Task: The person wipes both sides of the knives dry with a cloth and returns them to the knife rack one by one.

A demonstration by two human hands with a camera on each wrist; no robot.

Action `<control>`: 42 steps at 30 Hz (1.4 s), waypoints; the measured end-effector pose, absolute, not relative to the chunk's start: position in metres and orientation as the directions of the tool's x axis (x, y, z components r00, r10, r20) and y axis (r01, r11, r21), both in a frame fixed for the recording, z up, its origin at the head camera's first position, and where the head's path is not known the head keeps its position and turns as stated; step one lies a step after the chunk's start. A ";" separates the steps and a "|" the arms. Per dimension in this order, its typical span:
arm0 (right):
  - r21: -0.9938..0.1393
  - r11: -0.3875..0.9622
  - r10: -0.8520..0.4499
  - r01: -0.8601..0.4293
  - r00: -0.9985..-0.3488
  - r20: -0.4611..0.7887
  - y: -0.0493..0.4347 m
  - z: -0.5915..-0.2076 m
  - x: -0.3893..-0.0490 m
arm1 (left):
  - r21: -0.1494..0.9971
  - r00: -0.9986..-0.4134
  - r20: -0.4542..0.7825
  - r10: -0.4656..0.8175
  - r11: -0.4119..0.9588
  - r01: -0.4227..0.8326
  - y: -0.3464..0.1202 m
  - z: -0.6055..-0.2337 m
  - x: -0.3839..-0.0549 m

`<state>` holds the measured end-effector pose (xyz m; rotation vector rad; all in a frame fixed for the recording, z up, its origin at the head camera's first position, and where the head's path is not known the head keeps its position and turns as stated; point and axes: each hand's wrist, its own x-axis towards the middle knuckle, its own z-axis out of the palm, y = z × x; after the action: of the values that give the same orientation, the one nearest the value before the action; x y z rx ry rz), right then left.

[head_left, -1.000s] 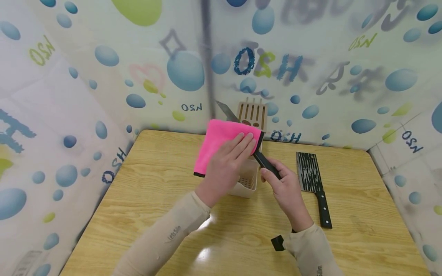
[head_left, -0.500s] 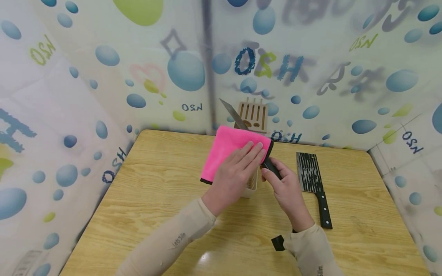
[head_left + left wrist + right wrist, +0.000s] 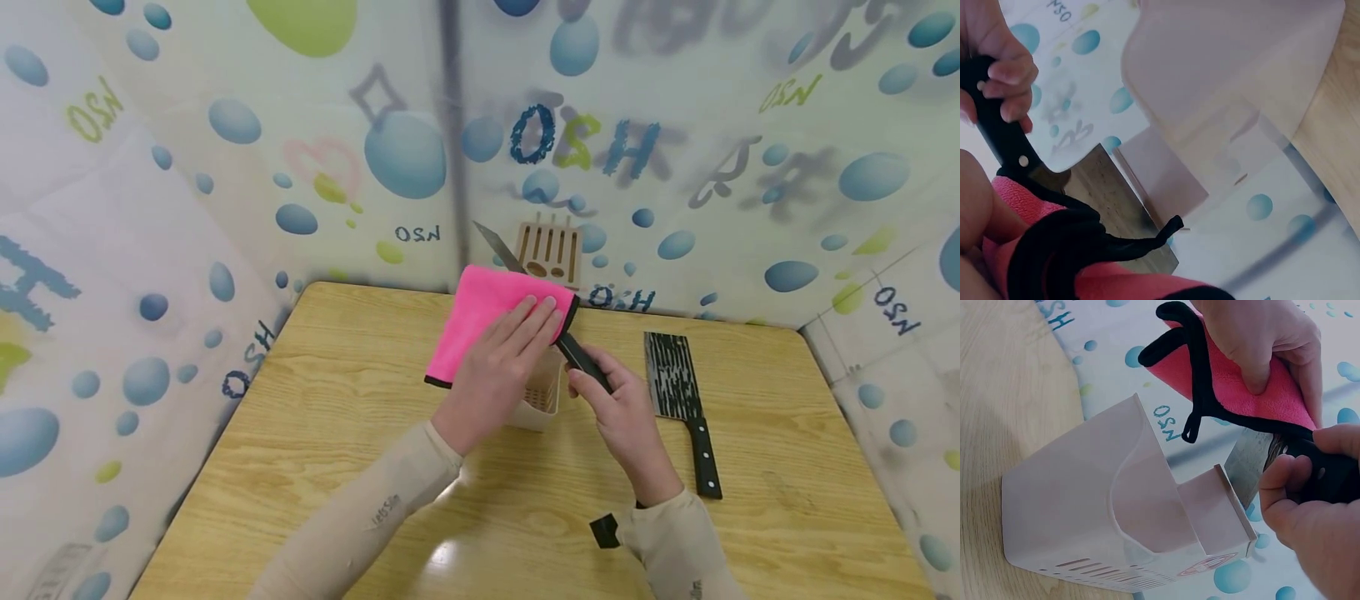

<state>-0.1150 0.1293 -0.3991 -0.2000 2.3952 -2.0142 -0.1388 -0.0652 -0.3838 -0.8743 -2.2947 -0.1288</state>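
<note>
My left hand (image 3: pixel 491 367) pinches a pink cloth (image 3: pixel 468 312) with black edging, folded over the blade of a kitchen knife (image 3: pixel 498 246). Its fingers lie extended on top of the cloth, while in the right wrist view the thumb presses from the other side. My right hand (image 3: pixel 622 417) grips the knife's black riveted handle (image 3: pixel 1325 472). The blade slants up and away to the left, and its tip shows beyond the cloth. The middle of the blade is covered. Both hands are above the table, in front of a pale knife holder (image 3: pixel 1079 487).
On the right of the wooden table (image 3: pixel 787 433) lies a cleaver (image 3: pixel 671 375) with a black-and-silver blade, handle toward me. The holder's slotted brown top (image 3: pixel 551 250) rises at the back near the printed wall; its open basket part (image 3: pixel 540 417) sits beneath my hands.
My left hand slid the cloth down toward the handle, then back up the blade, baring more of the handle again. My right hand kept its place on the handle.
</note>
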 end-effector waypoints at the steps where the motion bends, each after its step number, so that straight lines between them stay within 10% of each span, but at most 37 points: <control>1: -0.982 0.164 -0.102 -0.094 -0.992 0.078 0.129 -0.399 -0.115 | -0.137 -0.551 0.625 0.552 0.773 0.619 -0.066 -0.383 -0.140; 42: -0.922 0.198 -0.065 -0.334 -0.943 0.328 0.128 -0.400 -0.114 | -0.176 -0.517 0.650 0.557 0.772 0.611 -0.067 -0.373 -0.135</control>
<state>-0.1138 0.1285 -0.3997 -0.4398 2.5888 -2.0945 -0.1354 -0.0674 -0.3727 -0.8655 -2.2442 -0.0964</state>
